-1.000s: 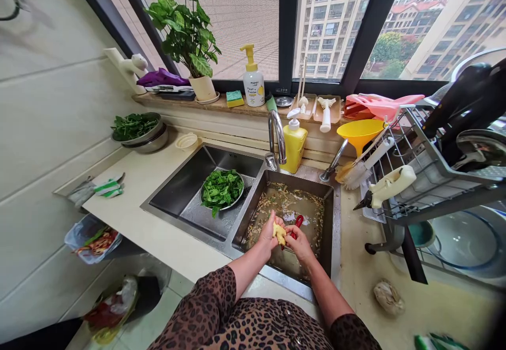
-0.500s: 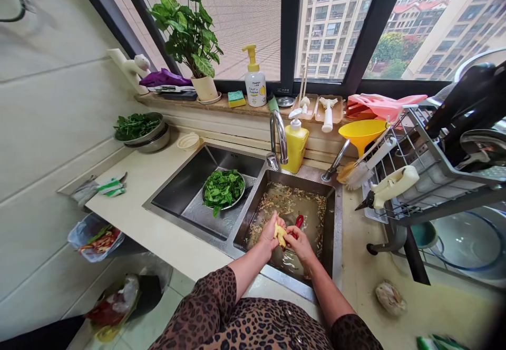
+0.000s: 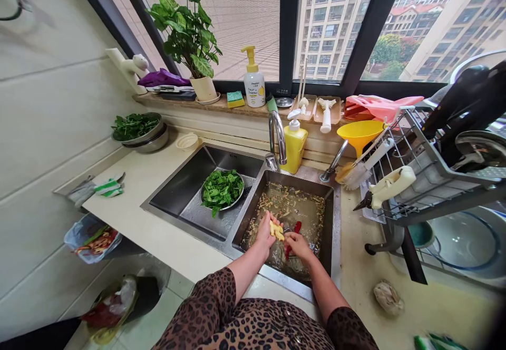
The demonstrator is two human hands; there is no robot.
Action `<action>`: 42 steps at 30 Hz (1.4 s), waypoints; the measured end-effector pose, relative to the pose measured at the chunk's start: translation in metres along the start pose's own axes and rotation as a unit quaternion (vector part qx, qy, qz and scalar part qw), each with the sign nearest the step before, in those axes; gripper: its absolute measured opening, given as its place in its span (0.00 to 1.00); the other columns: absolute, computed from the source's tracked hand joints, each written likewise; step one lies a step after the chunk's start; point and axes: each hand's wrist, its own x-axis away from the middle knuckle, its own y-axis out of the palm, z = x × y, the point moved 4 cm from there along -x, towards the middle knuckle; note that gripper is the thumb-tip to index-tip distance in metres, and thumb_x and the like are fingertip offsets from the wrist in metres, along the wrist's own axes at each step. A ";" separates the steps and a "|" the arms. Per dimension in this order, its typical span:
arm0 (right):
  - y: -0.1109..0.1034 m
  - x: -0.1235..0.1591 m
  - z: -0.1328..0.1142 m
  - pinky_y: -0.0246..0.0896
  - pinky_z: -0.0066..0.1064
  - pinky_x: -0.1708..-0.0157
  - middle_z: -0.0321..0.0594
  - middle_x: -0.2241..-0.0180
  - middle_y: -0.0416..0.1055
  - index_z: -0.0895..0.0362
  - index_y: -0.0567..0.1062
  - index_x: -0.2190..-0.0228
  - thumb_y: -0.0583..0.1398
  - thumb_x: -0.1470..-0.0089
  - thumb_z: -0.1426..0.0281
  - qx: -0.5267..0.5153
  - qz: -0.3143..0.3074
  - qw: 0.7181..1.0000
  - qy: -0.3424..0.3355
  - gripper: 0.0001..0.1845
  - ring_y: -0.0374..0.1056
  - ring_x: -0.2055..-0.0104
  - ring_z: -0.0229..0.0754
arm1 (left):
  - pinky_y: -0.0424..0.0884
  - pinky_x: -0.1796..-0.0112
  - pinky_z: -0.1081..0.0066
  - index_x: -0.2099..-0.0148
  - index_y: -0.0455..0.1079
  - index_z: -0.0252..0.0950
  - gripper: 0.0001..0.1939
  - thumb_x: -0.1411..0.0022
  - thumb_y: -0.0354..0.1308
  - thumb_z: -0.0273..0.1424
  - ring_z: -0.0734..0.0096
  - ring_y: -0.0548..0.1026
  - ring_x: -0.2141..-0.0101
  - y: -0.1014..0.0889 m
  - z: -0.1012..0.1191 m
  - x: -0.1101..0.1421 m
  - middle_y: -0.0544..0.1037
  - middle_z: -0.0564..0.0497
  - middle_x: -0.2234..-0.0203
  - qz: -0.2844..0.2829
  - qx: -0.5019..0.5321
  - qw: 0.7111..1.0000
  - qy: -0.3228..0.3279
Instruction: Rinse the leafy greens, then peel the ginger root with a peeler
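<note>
Over the right basin of the sink [image 3: 336,218], my left hand [image 3: 266,232] is closed round a knobbly yellow piece of peeled ginger [image 3: 276,230]. Close beside it on the right, my right hand [image 3: 298,245] has its fingers bent round a slim red-handled tool [image 3: 298,227]. Its red parts show above and below my fingers; the working end is hidden, so its exact kind is unclear. Cloudy water [image 3: 304,210] with many brown peel scraps lies beneath both hands. In the left basin [image 3: 177,192], a round bowl heaped with green leaves [image 3: 222,189] rests on the bottom.
A curved tap [image 3: 280,136] and a yellow soap bottle [image 3: 294,147] stand behind the sink. To the right are a dish rack [image 3: 438,155] and a small wrapped lump [image 3: 388,297]. Bowls of greens [image 3: 136,127] sit at the back left, above a waste bin [image 3: 95,236].
My right hand has moved slightly away from the ginger, down and right, with the red-handled tool shifting too. The ginger has turned in my left hand. The water surface is more disturbed.
</note>
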 end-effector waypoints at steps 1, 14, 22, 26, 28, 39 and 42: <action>0.003 0.001 -0.004 0.55 0.27 0.79 0.34 0.81 0.69 0.55 0.72 0.73 0.56 0.56 0.55 -0.028 -0.015 1.000 0.003 0.16 0.65 0.79 0.37 | 0.65 0.72 0.72 0.78 0.56 0.36 0.23 0.52 0.58 0.50 0.79 0.62 0.83 0.002 0.000 0.001 0.61 0.59 0.86 -0.006 -0.001 1.000 0.003; 0.009 0.019 -0.030 0.53 0.23 0.80 0.31 0.80 0.69 0.56 0.69 0.75 0.63 0.64 0.61 -0.246 -0.084 0.964 0.047 0.14 0.62 0.80 0.32 | 0.61 0.76 0.75 0.82 0.53 0.36 0.26 0.47 0.53 0.50 0.80 0.58 0.84 0.024 -0.001 0.009 0.57 0.58 0.88 -0.116 -0.080 0.989 0.043; 0.011 0.023 -0.034 0.53 0.23 0.77 0.32 0.80 0.70 0.57 0.71 0.66 0.63 0.66 0.67 -0.226 -0.096 0.969 0.033 0.19 0.63 0.79 0.32 | 0.64 0.74 0.73 0.79 0.55 0.36 0.25 0.50 0.55 0.51 0.80 0.61 0.83 0.012 0.002 0.004 0.59 0.59 0.87 -0.034 0.005 0.999 0.012; 0.007 0.020 -0.034 0.55 0.25 0.76 0.33 0.78 0.70 0.55 0.70 0.63 0.63 0.63 0.63 -0.208 -0.038 0.977 -0.012 0.21 0.65 0.76 0.35 | 0.64 0.74 0.74 0.76 0.58 0.35 0.21 0.52 0.60 0.47 0.78 0.65 0.81 0.005 0.004 0.000 0.64 0.57 0.84 0.007 0.027 1.000 0.005; 0.005 0.017 -0.033 0.56 0.26 0.77 0.33 0.78 0.70 0.55 0.70 0.64 0.64 0.63 0.61 -0.198 -0.014 0.979 -0.040 0.21 0.65 0.75 0.37 | 0.63 0.76 0.75 0.75 0.58 0.35 0.20 0.52 0.61 0.45 0.78 0.66 0.81 0.003 0.002 -0.002 0.65 0.57 0.84 0.022 0.017 1.000 0.009; 0.003 0.017 -0.037 0.56 0.26 0.78 0.35 0.77 0.71 0.58 0.73 0.71 0.66 0.67 0.62 -0.197 0.006 0.977 -0.086 0.18 0.66 0.77 0.37 | 0.63 0.78 0.75 0.74 0.58 0.36 0.21 0.56 0.64 0.45 0.77 0.68 0.81 -0.004 -0.004 -0.006 0.67 0.57 0.83 0.039 0.013 0.999 -0.008; 0.005 0.017 -0.035 0.57 0.27 0.77 0.36 0.77 0.72 0.57 0.73 0.69 0.64 0.65 0.61 -0.227 -0.022 0.972 -0.053 0.18 0.67 0.75 0.38 | 0.65 0.76 0.75 0.74 0.58 0.35 0.21 0.56 0.64 0.45 0.77 0.68 0.81 -0.003 -0.002 -0.004 0.67 0.57 0.84 0.042 0.016 0.999 -0.005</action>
